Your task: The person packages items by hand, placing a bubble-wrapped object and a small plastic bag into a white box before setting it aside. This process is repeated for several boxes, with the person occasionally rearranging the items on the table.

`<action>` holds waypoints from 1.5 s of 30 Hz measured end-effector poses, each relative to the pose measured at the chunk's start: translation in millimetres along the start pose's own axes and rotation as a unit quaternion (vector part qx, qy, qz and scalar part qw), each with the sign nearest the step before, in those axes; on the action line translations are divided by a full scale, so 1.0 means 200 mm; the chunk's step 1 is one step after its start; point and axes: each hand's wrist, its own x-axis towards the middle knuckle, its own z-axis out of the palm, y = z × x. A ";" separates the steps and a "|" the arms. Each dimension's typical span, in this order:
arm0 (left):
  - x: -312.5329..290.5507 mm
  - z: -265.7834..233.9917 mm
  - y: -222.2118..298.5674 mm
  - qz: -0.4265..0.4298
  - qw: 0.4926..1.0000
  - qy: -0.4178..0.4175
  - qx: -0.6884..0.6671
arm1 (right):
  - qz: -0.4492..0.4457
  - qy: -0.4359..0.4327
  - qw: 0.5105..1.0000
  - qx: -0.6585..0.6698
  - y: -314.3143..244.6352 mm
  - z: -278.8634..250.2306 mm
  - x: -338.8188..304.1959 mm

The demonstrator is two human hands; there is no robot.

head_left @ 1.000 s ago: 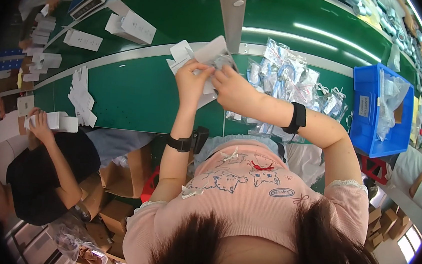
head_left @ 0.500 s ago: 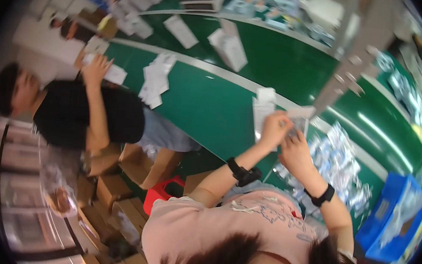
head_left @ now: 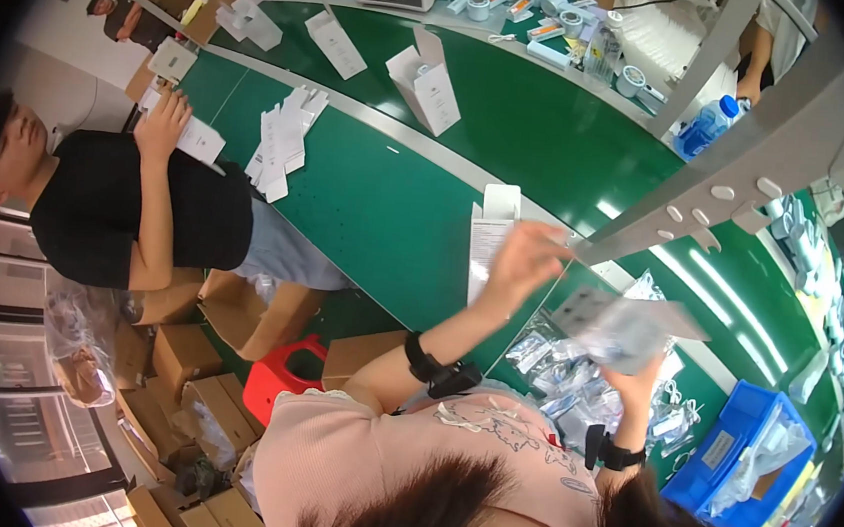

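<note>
My right hand (head_left: 637, 377) holds a whitish-grey carton (head_left: 625, 331) from below, over a heap of small clear bags (head_left: 558, 376) with white and silvery contents. The carton is smeared by motion, with a pale flap sticking out to its right. My left hand (head_left: 524, 264) is in the air left of that carton, apart from it. Its fingers are blurred, so their closure is unclear. Just behind it a white printed carton (head_left: 490, 234) lies on the green table, partly covered by the hand and forearm.
A grey metal post (head_left: 678, 206) slants beyond my hands. A blue bin (head_left: 732, 451) with plastic bags stands at right. On the green belt are white cartons (head_left: 427, 88). To the left a co-worker (head_left: 146, 209) holds a white carton. Brown boxes (head_left: 188, 358) and a red stool (head_left: 276, 381) are below.
My hands have moved apart. The right hand has carried the carton right and nearer me; the left has let go of it and moved left. The view has shifted slightly.
</note>
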 end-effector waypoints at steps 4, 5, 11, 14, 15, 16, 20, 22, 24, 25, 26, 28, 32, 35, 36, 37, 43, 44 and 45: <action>0.17 -0.51 -0.19 0.163 0.625 0.207 0.735 | -0.021 0.289 0.952 0.103 0.03 -0.36 0.24; 0.19 -0.65 -0.25 0.160 0.622 0.215 0.736 | -0.063 0.325 0.932 0.147 0.02 -0.37 0.37; 0.15 -0.81 -0.32 -0.208 0.924 0.091 0.306 | -0.088 0.307 0.945 -0.078 0.45 -0.60 1.19; 0.14 -0.65 -0.31 -0.175 0.963 0.091 0.185 | -0.106 0.258 0.960 0.024 0.90 -0.79 1.33; 0.09 -0.64 -0.30 -0.143 0.968 0.110 0.173 | -0.096 0.236 0.966 -0.037 0.95 -0.72 1.34; 0.07 -0.62 -0.27 -0.110 0.974 0.118 0.159 | -0.091 0.221 0.966 -0.103 0.95 -0.69 1.35; 0.01 -0.46 -0.14 -0.095 0.977 0.056 0.180 | -0.059 0.184 0.904 -0.380 0.91 -0.76 1.17; -0.07 -0.43 -0.04 -0.045 0.961 0.046 0.269 | -0.075 0.227 0.899 -0.366 0.68 -0.49 0.97; -0.08 -0.43 0.00 0.044 0.911 -0.022 0.409 | -0.034 0.131 0.949 -0.284 0.40 -0.29 0.71; -0.08 -0.40 0.01 0.051 0.894 -0.068 0.441 | 0.018 0.078 0.979 -0.190 0.31 -0.28 0.58; -0.09 -0.38 0.01 0.061 0.873 -0.117 0.469 | 0.065 0.030 0.994 -0.086 0.24 -0.25 0.46; -0.11 -0.32 0.03 0.043 0.875 -0.161 0.455 | 0.053 -0.089 0.993 -0.054 0.02 -0.08 0.27; -0.14 -0.18 0.01 0.005 0.866 -0.267 0.423 | 0.021 -0.246 0.969 0.000 -0.18 0.17 0.02; -0.17 -0.06 -0.06 0.015 0.856 -0.273 0.438 | -0.010 -0.154 0.986 -0.062 -0.13 0.29 -0.07; -0.17 -0.04 -0.09 0.013 0.853 -0.295 0.430 | 0.043 -0.111 0.993 -0.009 -0.11 0.29 -0.08; -0.18 -0.03 -0.11 -0.022 0.870 -0.284 0.402 | 0.093 -0.066 0.992 0.047 -0.10 0.26 -0.10; -0.22 -0.06 -0.15 0.014 0.858 -0.217 0.465 | 0.045 0.168 0.955 -0.241 -0.17 -0.33 -0.27; -0.20 -0.09 -0.16 0.009 0.875 -0.166 0.455 | -0.043 0.241 0.937 -0.248 -0.12 -0.61 -0.28; -0.20 -0.11 -0.15 0.004 0.887 -0.111 0.448 | -0.032 0.359 0.884 -0.299 -0.24 -0.80 -0.30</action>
